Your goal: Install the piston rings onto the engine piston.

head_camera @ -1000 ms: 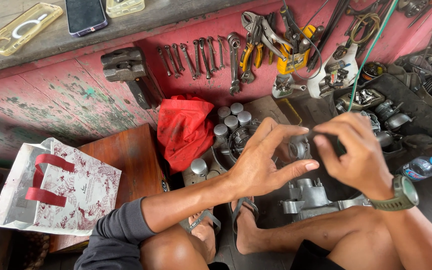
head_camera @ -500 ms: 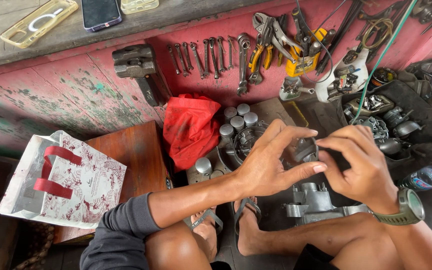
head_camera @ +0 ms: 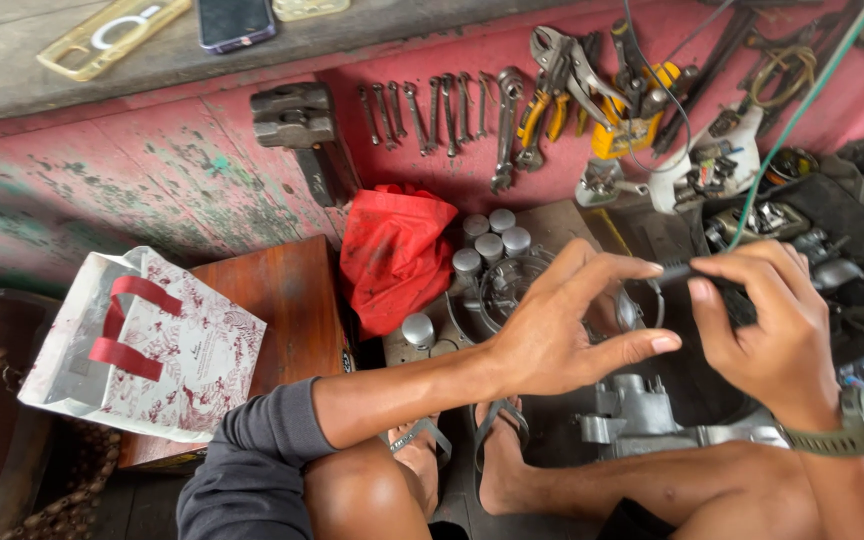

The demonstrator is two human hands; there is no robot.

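My left hand (head_camera: 567,325) and my right hand (head_camera: 767,325) meet in front of me, both pinching a small dark part (head_camera: 687,272) between thumb and fingers. The part is mostly hidden by the fingertips. Below the hands a grey metal casting (head_camera: 642,420) rests on the floor between my legs. Several silver cylindrical pieces (head_camera: 492,240) and a round metal ring (head_camera: 512,285) lie just beyond my left hand. I wear a watch (head_camera: 857,430) on my right wrist.
A red cloth (head_camera: 392,250) lies by a wooden stool (head_camera: 287,300) holding a patterned paper bag (head_camera: 142,350). Wrenches (head_camera: 432,110), pliers (head_camera: 557,90) and a hammer (head_camera: 297,125) lean on the pink wall. A phone (head_camera: 235,20) sits on the ledge. Engine parts (head_camera: 772,225) crowd the right.
Both hands have stayed together on the small dark part, with the fingers shifting slightly. The view has tilted a little lower.
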